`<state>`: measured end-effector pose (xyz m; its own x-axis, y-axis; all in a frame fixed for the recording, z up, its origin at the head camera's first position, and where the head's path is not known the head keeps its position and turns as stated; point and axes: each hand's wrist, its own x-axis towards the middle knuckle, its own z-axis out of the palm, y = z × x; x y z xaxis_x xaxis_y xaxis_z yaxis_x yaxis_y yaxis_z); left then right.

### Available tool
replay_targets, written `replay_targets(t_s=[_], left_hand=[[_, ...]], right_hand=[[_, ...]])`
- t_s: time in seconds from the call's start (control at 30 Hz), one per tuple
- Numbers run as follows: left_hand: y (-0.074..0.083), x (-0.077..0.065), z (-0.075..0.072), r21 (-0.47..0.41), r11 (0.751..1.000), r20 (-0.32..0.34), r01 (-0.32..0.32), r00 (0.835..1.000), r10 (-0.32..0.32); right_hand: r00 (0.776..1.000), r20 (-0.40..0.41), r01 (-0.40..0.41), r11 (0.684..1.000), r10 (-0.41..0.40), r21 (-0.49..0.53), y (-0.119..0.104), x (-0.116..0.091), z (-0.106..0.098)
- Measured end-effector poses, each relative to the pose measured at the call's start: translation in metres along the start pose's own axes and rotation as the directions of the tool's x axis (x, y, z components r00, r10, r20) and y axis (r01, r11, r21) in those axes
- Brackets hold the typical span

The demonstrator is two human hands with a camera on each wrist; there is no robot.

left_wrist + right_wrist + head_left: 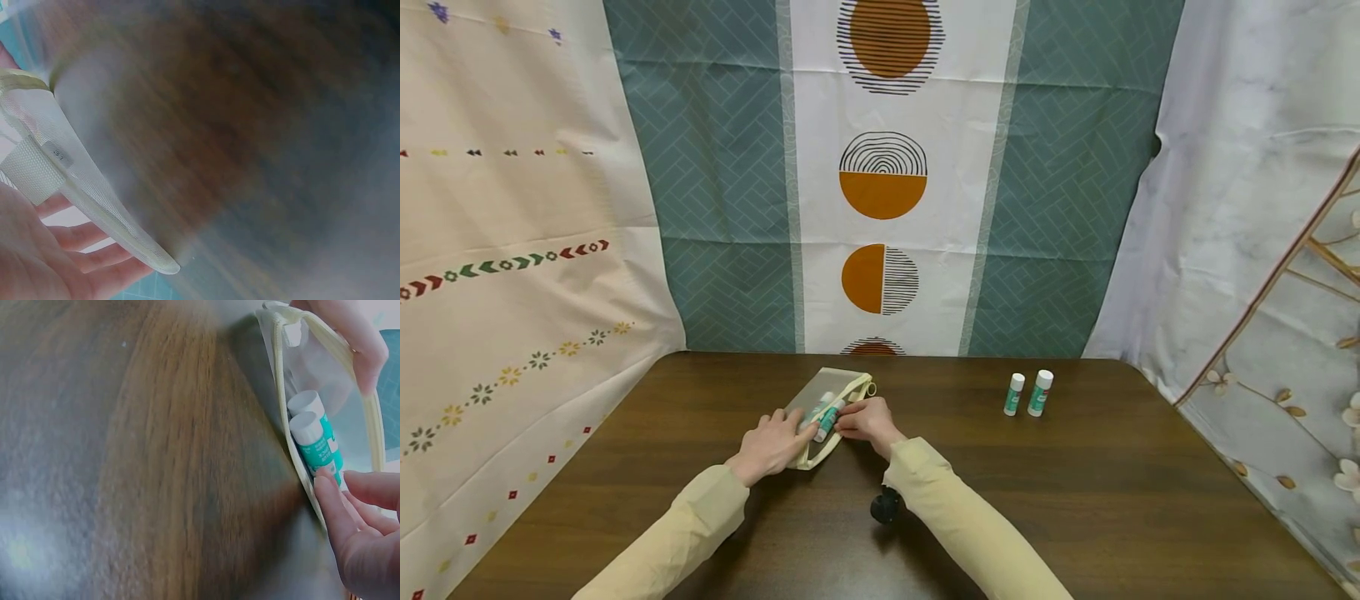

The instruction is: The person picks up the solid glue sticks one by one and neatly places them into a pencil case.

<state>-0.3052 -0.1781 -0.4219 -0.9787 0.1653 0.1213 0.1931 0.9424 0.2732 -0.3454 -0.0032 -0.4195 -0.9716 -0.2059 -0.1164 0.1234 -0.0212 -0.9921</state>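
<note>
A translucent mesh zip pouch (824,382) with pale yellow trim lies on the table, its mouth spread toward the right. My left hand (771,446) holds the pouch by its edge; in the left wrist view its fingers (81,236) lie along the mesh. Inside the mouth are two green glue sticks with white caps, one glue stick (315,447) in front of another glue stick (304,400). My right hand (867,422) pinches the lower end of the front glue stick at the pouch's opening. Part of that glue stick's base is hidden by the fingertips.
Two more glue sticks stand upright at the back right of the brown wooden table (1097,483), a smaller glue stick (1013,395) beside a larger glue stick (1041,393). A round black object (884,507) shows beneath the right wrist. Patterned cloths (722,167) hang around the table.
</note>
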Motion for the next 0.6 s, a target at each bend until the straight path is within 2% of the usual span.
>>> replay_targets(t_s=[0.43,0.6], left_hand=[[-0.002,0.0,0.001,0.019,1.0,-0.006,-0.008,1.0,0.008],[-0.002,-0.001,0.0,0.086,0.992,0.006,-0.09,0.996,0.09]], right_hand=[[1.0,0.009,-0.016,1.0,0.016,-0.012,0.001,-0.001,-0.009],[0.999,0.037,-0.012,1.0,0.012,-0.015,-0.004,-0.004,-0.023]])
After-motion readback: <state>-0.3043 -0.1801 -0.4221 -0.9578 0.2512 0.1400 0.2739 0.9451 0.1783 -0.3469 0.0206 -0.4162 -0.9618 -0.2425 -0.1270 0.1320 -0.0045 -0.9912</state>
